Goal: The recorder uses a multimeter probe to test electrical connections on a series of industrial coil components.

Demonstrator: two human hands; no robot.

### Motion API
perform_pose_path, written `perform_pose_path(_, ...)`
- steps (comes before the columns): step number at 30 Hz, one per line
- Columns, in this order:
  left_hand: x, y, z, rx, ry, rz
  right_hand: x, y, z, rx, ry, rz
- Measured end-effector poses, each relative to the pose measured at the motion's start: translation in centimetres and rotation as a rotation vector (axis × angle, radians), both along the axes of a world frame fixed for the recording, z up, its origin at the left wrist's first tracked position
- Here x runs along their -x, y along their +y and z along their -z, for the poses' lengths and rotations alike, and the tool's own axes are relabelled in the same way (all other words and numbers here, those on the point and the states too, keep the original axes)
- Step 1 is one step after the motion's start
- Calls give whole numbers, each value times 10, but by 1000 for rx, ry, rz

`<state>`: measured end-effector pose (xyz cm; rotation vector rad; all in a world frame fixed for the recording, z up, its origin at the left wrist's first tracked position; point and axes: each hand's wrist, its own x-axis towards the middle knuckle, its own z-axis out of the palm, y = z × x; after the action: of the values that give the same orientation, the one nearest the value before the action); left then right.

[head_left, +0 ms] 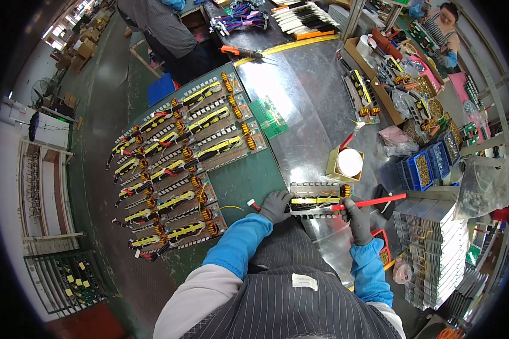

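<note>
On the metal bench in front of me lies a circuit board assembly with yellow-wrapped parts, a copper coil and rows of metal tabs. My left hand, in a grey glove, grips its left end, beside a white connector on a short red lead. In my right hand, also gloved, is a long red stick-like tool. Its inner end reaches over the right part of the board; the tip is too small to make out. Just beyond the board stands an open box holding a white round container.
Rows of similar assemblies cover the green mat at left, near a bare green board. An orange-handled tool lies farther back. Stacked metal plates and blue parts bins stand at right. Two other people are beyond the bench.
</note>
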<state>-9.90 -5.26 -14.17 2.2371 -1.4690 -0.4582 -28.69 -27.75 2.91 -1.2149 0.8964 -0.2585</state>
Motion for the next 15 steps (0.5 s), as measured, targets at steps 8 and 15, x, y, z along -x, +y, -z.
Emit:
perform_pose_path(8,15,17,4,49,75,60,22,6,2,-13,17,-13)
perform_pose_path(15,2,8,13,-84,-26,13,12,5,-12,56,55,-33)
